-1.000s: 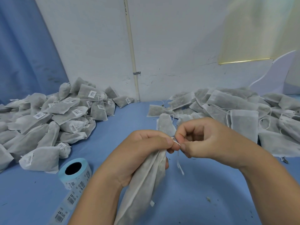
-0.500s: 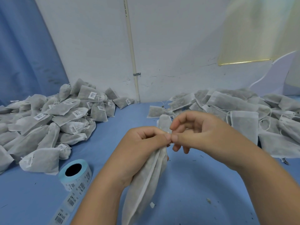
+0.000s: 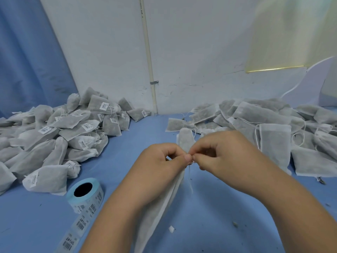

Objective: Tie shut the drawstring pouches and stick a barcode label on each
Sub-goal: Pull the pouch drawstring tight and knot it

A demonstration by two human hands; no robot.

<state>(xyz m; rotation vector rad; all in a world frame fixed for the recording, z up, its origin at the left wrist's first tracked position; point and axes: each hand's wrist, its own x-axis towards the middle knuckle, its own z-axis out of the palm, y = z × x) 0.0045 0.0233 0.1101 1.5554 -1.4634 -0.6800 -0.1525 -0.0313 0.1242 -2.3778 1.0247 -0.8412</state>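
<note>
1. Compared with half a second ago, the right hand [image 3: 224, 156] has curled tighter and dropped a little. Its thumb and forefinger now pinch the drawstring [image 3: 190, 181] just beside the left thumb tip, and a loose tail of string shows hanging below the pinch
2. The left hand [image 3: 160, 168] has stayed put, fingers and thumb wrapped around the gathered neck of the pouch [image 3: 164, 207]
3. The pouch is held above the blue table [image 3: 218, 221], in the middle of the view. Its top sticks up behind the two hands and its body hangs down towards the bottom edge
4. The label roll [image 3: 85, 194] lies left of the forearm as before, with a strip of barcode labels [image 3: 78, 229] trailing towards the near edge. There is print beside each barcode, too small to read
5. The pile of labelled pouches [image 3: 73, 125] lies at left, each with a white barcode sticker whose text is illegible
6. The pile of unlabelled pouches [image 3: 273, 128] lies at right, with loose strings
</note>
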